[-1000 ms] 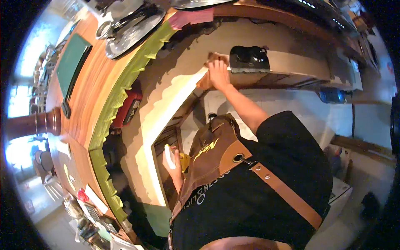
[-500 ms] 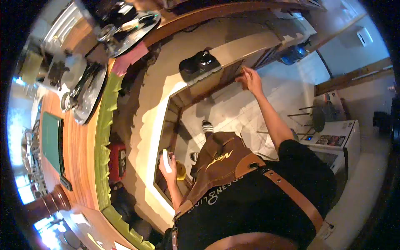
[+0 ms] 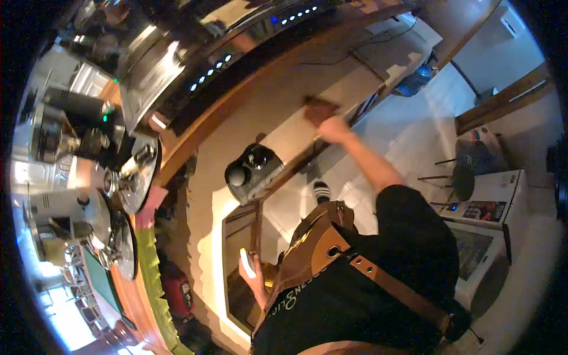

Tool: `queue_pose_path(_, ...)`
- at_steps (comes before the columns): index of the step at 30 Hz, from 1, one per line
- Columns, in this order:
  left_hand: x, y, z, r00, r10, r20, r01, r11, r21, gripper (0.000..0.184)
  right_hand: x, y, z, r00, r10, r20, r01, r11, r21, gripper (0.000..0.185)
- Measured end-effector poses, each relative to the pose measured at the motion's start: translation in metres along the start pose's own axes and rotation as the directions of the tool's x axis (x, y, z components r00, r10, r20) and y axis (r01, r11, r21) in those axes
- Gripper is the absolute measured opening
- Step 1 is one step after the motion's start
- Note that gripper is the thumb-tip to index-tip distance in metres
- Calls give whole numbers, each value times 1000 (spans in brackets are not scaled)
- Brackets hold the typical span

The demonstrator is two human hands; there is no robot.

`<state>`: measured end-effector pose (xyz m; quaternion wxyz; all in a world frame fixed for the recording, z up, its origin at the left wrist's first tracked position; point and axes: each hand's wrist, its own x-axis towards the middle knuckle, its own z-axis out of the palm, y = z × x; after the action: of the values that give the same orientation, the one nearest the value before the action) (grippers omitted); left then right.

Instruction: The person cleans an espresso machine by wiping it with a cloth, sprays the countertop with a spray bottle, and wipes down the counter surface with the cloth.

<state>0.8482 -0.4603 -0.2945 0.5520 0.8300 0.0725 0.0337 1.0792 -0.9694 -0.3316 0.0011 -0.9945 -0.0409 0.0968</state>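
Observation:
My left hand, low beside the cabinet opening, is closed around a slim white object with a yellowish upper end; its kind is unclear. My right hand reaches forward over the counter edge, smeared by motion, with its fingers bunched. A brown, flat-looking patch lies right at its fingertips, over the counter; I cannot tell whether the hand grips it. On the counter, between the two hands, stands a black rounded appliance, touched by neither.
To the left, coffee grinders and round metal trays stand on the wooden bar. A large machine with lit buttons runs along the upper shelf. A blue water bottle, a stool and a white appliance stand off to the right.
My view has shifted forward, bringing the lit machine into sight. My right hand has moved from above the floor to the counter edge. My left hand still holds the white object.

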Motion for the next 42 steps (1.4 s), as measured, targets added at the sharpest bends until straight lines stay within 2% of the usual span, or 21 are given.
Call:
queue_pose_path(2, 15, 35, 25, 997, -57, 44, 59, 997, -50, 27, 8, 117, 41, 972, 234, -16, -234, 964, -129, 27)
queue_pose_path(6, 30, 69, 67, 993, -116, 21, 117, 987, -108, 33, 47, 229, 59, 644, 49, -764, -285, 941, -180, 41)
queue_pose_path(8, 36, 96, 85, 987, -157, -29, 156, 987, -48, 31, 93, 207, 23, 706, 488, -513, -542, 839, 53, 42)
queue_pose_path(9, 41, 92, 87, 996, -94, 6, 91, 979, 181, 31, 112, 195, 22, 670, 492, -556, -537, 838, 94, 38)
queue_pose_path(12, 65, 97, 100, 994, 28, 106, -58, 956, 289, 34, 149, 152, 75, 752, 362, -551, -445, 895, -19, 46)
queue_pose_path(14, 80, 93, 107, 977, 140, 158, -183, 936, 300, 37, 175, 96, 129, 753, 567, -333, -359, 779, 515, 57)
queue_pose_path(17, 103, 113, 127, 960, 92, 263, -167, 946, 278, 41, 135, -44, 66, 939, 148, -309, -27, 932, 362, 54)
queue_pose_path(19, 131, 117, 134, 879, 57, 473, -178, 960, 216, 44, 107, -110, 59, 873, -123, -473, 315, 882, 352, 52)
queue_pose_path(20, 131, 92, 142, 915, 231, 330, -304, 934, 188, 44, 93, -131, 60, 805, -229, -547, 460, 824, 331, 51)
queue_pose_path(22, 140, 110, 161, 876, 302, 375, -364, 926, 104, 39, 68, -131, 52, 793, -260, -551, 501, 792, 349, 47)
queue_pose_path(25, 155, 141, 174, 736, 320, 597, -440, 896, 63, 30, 19, -43, 26, 978, 127, -168, -4, 810, 587, 38)
queue_pose_path(26, 155, 139, 177, 721, 342, 602, -446, 894, 26, 30, 0, -5, 9, 949, 314, -36, -221, 739, 636, 35)
queue_pose_path(27, 153, 138, 180, 695, 444, 565, -503, 862, -58, 26, 5, 41, 50, 904, 388, -181, -302, 878, 372, 24)
queue_pose_path(28, 155, 140, 183, 665, 503, 552, -535, 837, -118, 23, -7, 91, 72, 696, 596, -399, -263, 729, 632, 23)
queue_pose_path(29, 156, 144, 185, 634, 526, 567, -544, 824, -156, 21, -51, 121, 55, 548, 628, -552, -194, 738, 647, 28)
queue_pose_path(32, 164, 148, 190, 537, 521, 664, -510, 827, -237, 18, -142, 194, 80, 251, 958, 140, -93, -120, 988, 29)
queue_pose_path(34, 170, 132, 194, 461, 573, 678, -562, 780, -277, 21, -220, 197, 99, 235, 972, -20, 214, -31, 976, 32)
queue_pose_path(36, 161, 136, 198, 464, 625, 628, -600, 743, -296, 21, -300, 203, 200, 72, 922, -379, -335, 381, 862, 37)
queue_pose_path(38, 155, 135, 208, 458, 614, 643, -557, 762, -331, 21, -359, 98, 173, 37, 997, 72, -311, -57, 949, 40)
queue_pose_path(39, 153, 133, 213, 442, 597, 670, -522, 778, -349, 21, -385, 60, 217, -40, 998, -56, -616, 19, 788, 39)
queue_pose_path(42, 154, 134, 234, 368, 474, 800, -401, 857, -324, 23, -440, -51, 241, -252, 908, 336, -526, -420, 740, 38)
